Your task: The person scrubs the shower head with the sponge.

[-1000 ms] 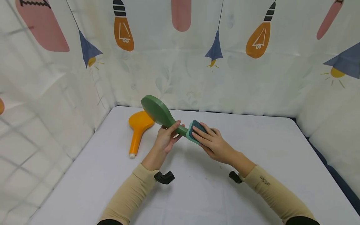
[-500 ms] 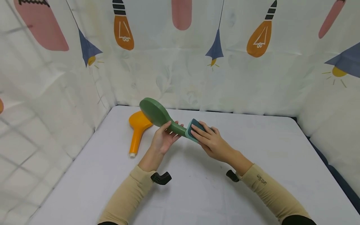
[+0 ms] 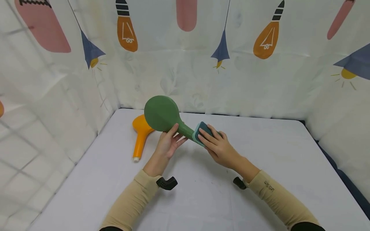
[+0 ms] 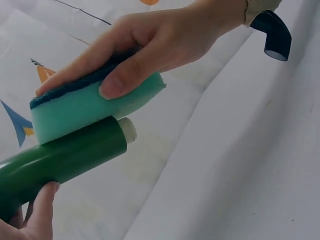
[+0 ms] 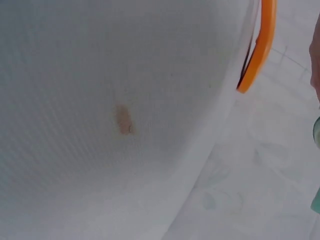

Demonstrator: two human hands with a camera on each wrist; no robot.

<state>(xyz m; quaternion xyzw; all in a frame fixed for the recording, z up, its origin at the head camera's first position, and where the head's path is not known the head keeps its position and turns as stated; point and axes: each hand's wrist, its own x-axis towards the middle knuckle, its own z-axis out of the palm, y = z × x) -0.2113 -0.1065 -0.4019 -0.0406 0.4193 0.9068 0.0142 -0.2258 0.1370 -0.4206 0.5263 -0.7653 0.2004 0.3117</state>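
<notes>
My left hand (image 3: 167, 145) holds a green shower head (image 3: 162, 112) by the neck, thumb on top, its round head up and to the left over the table. My right hand (image 3: 222, 150) grips a sponge (image 3: 203, 129), light teal foam with a dark blue scouring layer. The foam lies along the handle (image 4: 85, 150) near its white end fitting (image 4: 129, 130) in the left wrist view. The thumb (image 4: 117, 82) presses the sponge's side there. Only slivers of the green shower head (image 5: 317, 132) and the sponge (image 5: 316, 202) enter the right wrist view.
An orange shower head (image 3: 140, 141) with a white fitting lies on the white-covered table (image 3: 202, 199), left of my left hand and partly behind the green one. Patterned white cloth (image 3: 185, 73) hangs behind the table and along its sides.
The green shower head has rolled in my left hand, so its broad round side now faces the head camera instead of slanting away. My right hand keeps the sponge on the handle, shifting only slightly.
</notes>
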